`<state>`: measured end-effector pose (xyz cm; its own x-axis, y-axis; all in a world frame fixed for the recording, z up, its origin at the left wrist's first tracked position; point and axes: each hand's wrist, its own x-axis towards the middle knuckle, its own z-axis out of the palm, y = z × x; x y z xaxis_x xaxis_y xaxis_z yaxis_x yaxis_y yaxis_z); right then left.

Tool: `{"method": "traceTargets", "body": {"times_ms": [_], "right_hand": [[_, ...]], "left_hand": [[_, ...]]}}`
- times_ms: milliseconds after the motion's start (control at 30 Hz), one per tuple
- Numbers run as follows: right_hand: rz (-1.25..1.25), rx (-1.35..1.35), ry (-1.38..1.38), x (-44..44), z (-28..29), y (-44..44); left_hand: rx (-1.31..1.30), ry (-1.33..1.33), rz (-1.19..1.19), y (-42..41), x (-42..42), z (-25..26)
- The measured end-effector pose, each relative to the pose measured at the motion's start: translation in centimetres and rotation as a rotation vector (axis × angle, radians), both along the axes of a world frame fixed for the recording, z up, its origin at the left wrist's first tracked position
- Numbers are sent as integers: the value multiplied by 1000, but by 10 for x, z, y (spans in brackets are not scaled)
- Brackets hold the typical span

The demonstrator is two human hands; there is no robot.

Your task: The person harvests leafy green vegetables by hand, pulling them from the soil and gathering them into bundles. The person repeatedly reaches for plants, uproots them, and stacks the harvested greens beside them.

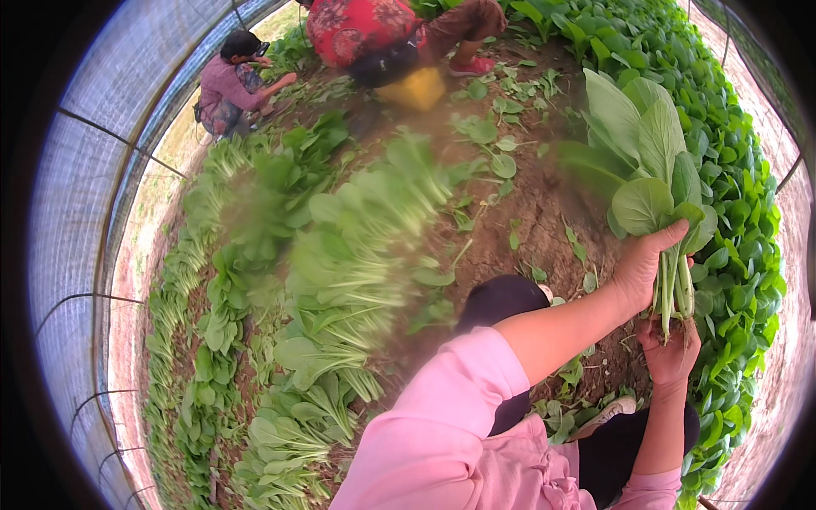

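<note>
My left hand (pixel 644 264) grips a bunch of leafy greens (pixel 656 159), its thumb across the stems just below the broad leaves. Pale stems hang beneath that hand and end in soil-covered roots (pixel 687 326). At the root ends is my right hand (pixel 669 357), with curled fingers partly hidden by the roots. Whether those fingers pinch the roots cannot be told. The bunch is held upright beside the standing crop (pixel 733 255), over bare brown soil (pixel 542 191).
Pulled greens (pixel 344 287) lie in rows on the soil to my left. Loose leaves (pixel 503 166) are scattered ahead. A person in red (pixel 363 32) crouches in front, near a blurred yellow object (pixel 414 89). Another person (pixel 233 89) squats farther left. Mesh netting (pixel 83 223) lines the left side.
</note>
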<state>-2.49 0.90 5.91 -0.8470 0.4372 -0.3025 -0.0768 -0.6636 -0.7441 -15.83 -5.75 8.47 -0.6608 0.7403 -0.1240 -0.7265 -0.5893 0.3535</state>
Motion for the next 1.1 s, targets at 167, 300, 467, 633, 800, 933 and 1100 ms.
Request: {"method": "traceTargets", "body": {"times_ms": [167,300,467,633,800,933,1100], "right_hand": [[76,-91,4,8,-11,17],[114,17,77,7,1,8],[5,185,72,14,1,16],[-73,860,-12,18,-10,17],[216,614,-85,23,-6,18],[191,590,8,28,-5,23],[342,845,-165,31,-8,37]], "left_hand": [[-27,-40,-85,2,1,-1],[-33,-66,10,1,-6,3],[4,37,129,-6,-15,12],[-35,18,97,-5,-10,15],[-71,33,26,-6,2,16],[-1,4,66,-6,-4,17],[64,15,216,-21,-31,31]]}}
